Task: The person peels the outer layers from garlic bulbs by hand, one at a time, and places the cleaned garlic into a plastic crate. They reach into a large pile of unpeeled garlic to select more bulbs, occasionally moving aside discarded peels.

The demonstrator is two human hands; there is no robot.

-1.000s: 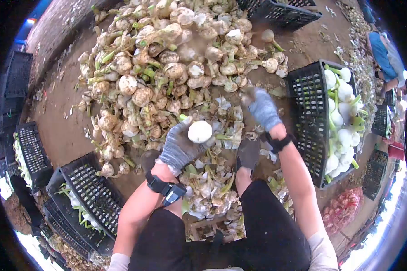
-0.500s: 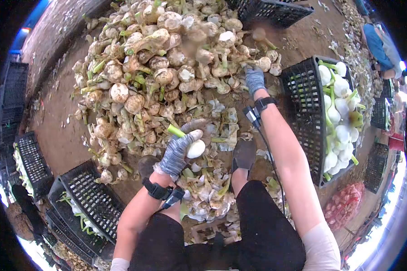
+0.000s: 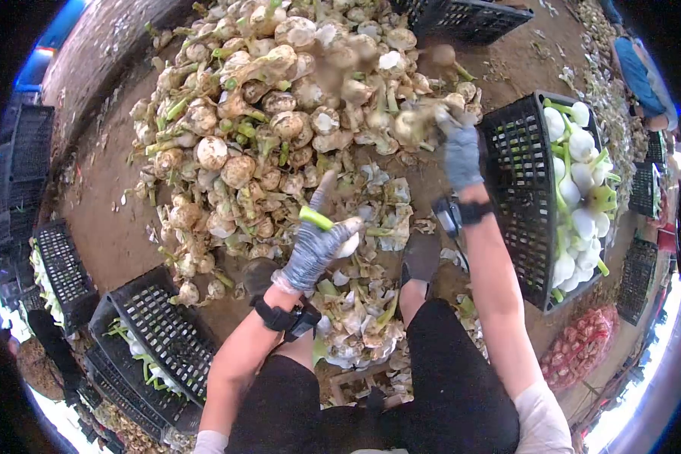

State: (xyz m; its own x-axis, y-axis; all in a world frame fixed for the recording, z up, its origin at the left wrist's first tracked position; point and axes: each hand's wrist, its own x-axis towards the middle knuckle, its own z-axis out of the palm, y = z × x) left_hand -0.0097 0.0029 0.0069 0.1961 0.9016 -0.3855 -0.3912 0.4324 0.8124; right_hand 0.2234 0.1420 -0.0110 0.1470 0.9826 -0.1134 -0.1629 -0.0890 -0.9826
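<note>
My left hand (image 3: 314, 246), in a grey glove, is closed on a peeled white garlic bulb (image 3: 348, 246). Its cut green stem (image 3: 315, 218) pokes out between thumb and forefinger, and the forefinger points away from me. At the right edge of the heap, my right hand (image 3: 462, 151), also gloved and smeared by motion, is closed on an unpeeled garlic bulb (image 3: 412, 129) by its stem end. Unpeeled, soil-stained bulbs make up the large garlic heap (image 3: 272, 129) before me.
Right of me stands a black crate (image 3: 511, 204) with peeled white garlic (image 3: 583, 181). Another black crate (image 3: 159, 333) is at lower left. Peeled skins (image 3: 359, 325) lie between my feet. A red mesh sack (image 3: 583, 344) sits at right; a person (image 3: 643, 83) is beyond.
My right hand has drawn back from the heap toward me and the right crate, with a bulb now in it. My left hand has shifted slightly right, its forefinger now stretched out.
</note>
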